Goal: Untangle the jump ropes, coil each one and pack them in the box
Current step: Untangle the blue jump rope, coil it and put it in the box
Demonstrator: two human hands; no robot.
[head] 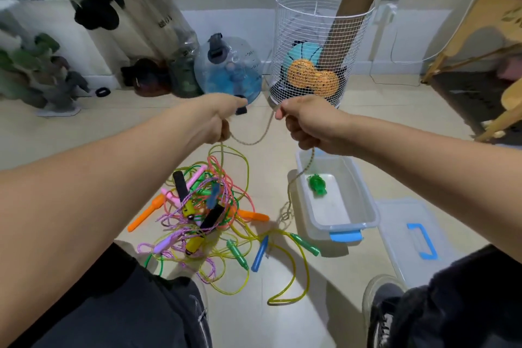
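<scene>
My left hand (219, 116) and my right hand (303, 124) are both raised above the floor, each closed on the same beige braided jump rope (255, 138). A black handle end sticks out of my left fist. The rope sags between my hands, then drops from my right hand past the box's left wall to a loose bunch on the floor. A tangled pile of jump ropes (206, 206) in yellow, pink, green and purple, with orange, black, blue and green handles, lies on the floor below my left arm. The clear plastic box (356, 192) stands to its right with a green object inside.
The box lid (415, 237) with a blue handle lies right of the box. A white wire basket (316, 45) holding balls stands behind my hands, a blue water jug (228, 70) to its left. A wooden chair leg (457, 45) is at right. My knees fill the bottom.
</scene>
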